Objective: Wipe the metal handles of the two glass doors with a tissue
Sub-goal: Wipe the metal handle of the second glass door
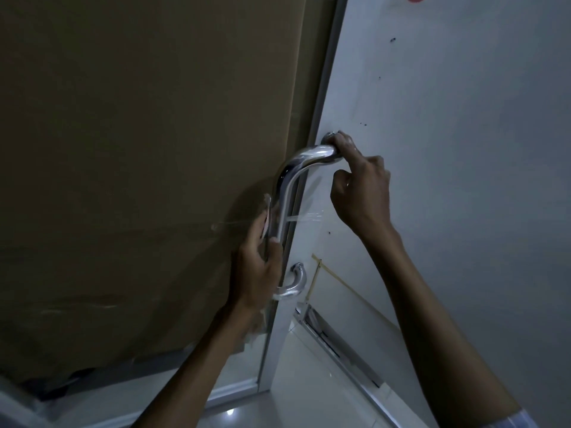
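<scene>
While left hand (pixel 258 257) grips the handle (pixel 289 193) beside cardboard (pixel 139 149), right hand (pixel 360 183) pinches its top

both arms raised, left hand (pixel 258 261) and right hand (pixel 360 183) seemingly curled

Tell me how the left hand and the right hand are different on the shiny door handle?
The right hand is up high, its fingers pressing at the top mount of the metal handle. The left hand is lower, wrapped around the handle's straight middle part. The right hand's fingers poke forward, while the left hand's fingers curl round the bar. Whether either holds the tissue cannot be told. Both touch the same handle.
</scene>
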Demonstrator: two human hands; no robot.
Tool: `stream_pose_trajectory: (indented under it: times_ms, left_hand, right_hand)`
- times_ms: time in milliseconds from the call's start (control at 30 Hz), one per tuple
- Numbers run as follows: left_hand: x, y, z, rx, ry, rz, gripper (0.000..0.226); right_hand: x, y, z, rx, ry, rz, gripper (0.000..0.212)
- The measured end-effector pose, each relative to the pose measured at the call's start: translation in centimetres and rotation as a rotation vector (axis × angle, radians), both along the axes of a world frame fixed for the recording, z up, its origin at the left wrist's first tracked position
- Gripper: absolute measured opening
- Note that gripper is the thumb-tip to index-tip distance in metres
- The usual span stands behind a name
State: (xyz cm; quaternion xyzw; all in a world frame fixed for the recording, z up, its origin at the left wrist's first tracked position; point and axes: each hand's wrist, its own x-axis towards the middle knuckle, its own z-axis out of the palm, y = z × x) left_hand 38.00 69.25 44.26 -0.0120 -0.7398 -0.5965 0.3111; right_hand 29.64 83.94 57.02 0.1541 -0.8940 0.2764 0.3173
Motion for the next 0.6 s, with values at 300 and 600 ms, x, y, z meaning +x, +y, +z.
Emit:
stream_pose_trajectory:
  times_ms: [300, 600]
  left_hand:
    - [-0.4, -1.7, -1.2, 0.109, -0.008, -0.167, 0.029]
    - [0.5, -0.9, -2.7, 0.13, 0.01, -0.134, 0.047]
  right_hand:
    - [0.4, 0.1, 0.2, -0.008, 0.019, -0.01, 0.067]
    - [0.7, 0.1, 0.1, -0.005, 0.042, -0.026, 0.067]
